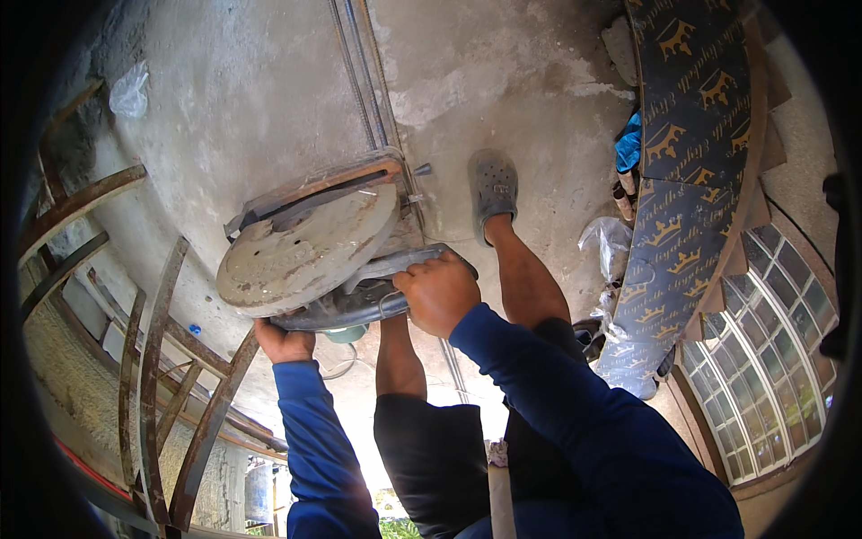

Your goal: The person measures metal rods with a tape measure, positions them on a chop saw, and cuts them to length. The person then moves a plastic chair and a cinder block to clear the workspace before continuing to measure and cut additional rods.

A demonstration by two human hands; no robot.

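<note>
Below me on the floor is a cut-off saw with a big round, dirty grey-beige disc-shaped guard (305, 251) and a worn metal base (314, 190). A black curved handle part (359, 310) runs along its near side. My right hand (438, 295) is closed around the right part of that black piece. At its left end my left hand (285, 341) grips the edge beneath the disc, thumb outward, fingers partly hidden. Long thin steel bars (357, 81) run from the far side to the base, beside a small clamp screw (423, 169).
Rusty curved metal frames (166, 359) stand at the left. A long dark sheet with gold crown prints (687, 180) leans at the right, beside a white window grille (763, 359). Clear plastic bags (130, 92) lie about. My grey clog (494, 184) is right of the saw.
</note>
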